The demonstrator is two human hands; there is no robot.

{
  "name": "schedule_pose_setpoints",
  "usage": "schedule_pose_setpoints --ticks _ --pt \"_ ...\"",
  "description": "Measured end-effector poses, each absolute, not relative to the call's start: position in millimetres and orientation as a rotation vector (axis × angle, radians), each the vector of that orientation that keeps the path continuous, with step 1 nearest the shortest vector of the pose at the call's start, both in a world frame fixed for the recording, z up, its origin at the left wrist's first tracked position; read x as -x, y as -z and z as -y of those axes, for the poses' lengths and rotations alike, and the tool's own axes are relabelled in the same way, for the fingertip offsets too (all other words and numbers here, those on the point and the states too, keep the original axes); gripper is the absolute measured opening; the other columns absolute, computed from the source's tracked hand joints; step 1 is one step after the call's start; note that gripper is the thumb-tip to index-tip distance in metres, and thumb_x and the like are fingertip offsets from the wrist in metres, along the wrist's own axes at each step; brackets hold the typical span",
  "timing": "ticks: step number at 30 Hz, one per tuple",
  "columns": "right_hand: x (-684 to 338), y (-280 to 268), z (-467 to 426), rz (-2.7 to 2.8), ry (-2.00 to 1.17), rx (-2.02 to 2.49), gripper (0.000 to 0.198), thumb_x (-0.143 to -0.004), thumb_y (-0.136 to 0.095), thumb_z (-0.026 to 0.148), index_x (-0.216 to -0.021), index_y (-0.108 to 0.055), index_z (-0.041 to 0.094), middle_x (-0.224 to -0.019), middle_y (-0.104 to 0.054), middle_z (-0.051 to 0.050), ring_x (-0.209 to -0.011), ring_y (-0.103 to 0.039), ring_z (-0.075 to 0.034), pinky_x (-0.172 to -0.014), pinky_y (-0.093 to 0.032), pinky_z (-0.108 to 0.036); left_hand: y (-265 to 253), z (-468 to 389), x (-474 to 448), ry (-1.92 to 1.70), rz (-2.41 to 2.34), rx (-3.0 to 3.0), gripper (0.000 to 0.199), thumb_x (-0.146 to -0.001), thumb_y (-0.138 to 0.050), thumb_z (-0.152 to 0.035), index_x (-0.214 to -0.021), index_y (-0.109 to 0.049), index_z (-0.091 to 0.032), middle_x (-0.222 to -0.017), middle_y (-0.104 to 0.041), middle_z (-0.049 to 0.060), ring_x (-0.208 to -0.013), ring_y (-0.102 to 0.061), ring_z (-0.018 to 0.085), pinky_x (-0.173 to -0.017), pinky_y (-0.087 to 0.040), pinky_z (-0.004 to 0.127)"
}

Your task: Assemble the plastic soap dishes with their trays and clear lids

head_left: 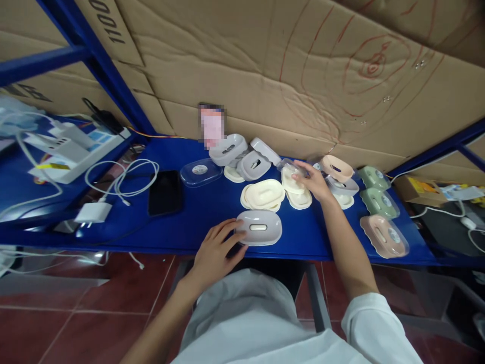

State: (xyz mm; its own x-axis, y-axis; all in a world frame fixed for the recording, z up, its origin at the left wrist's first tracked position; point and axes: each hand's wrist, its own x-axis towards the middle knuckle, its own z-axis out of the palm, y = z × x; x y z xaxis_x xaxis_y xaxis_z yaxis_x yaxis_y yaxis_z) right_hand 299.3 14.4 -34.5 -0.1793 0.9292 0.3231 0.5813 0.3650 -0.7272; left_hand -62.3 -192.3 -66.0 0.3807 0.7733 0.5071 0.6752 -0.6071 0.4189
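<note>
A light grey oval soap dish (271, 235) lies near the table's front edge, a small white oblong piece in its middle. My left hand (220, 248) grips its left end, fingers over the rim and thumb at the near side. Further back, my right hand (313, 181) has its fingers closed on the edge of a clear plastic lid (287, 166), which overlaps cream oval plates (298, 200). Between the hands lies a small stack of cream oval plates (264, 192). Other grey dishes (254, 166) are heaped behind that stack.
Lidded green boxes (377, 202) and a pink one (382, 236) stand at right, near a peach dish (337, 168). On the left are a clear lid (200, 172), a dark phone (164, 193), a white charger (93, 211) and a power strip (89, 154). Cardboard (227, 60) forms the back wall.
</note>
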Motion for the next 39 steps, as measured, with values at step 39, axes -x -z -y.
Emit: schedule_pose_setpoints --ticks 39 --pt "-197 27 187 2.625 -0.075 1.134 0.064 -0.106 -0.055 0.012 -0.163 -0.047 0.039 -0.168 -0.049 -0.004 -0.155 -0.043 -0.031 -0.128 -0.034 -0.062 76 186 65 -1.058 -1.216 -2.209 0.063 -0.101 -0.073 -0.033 -0.159 -0.047 -0.039 -0.163 -0.048 0.012 -0.147 -0.053 0.033 -0.113 -0.058 0.053"
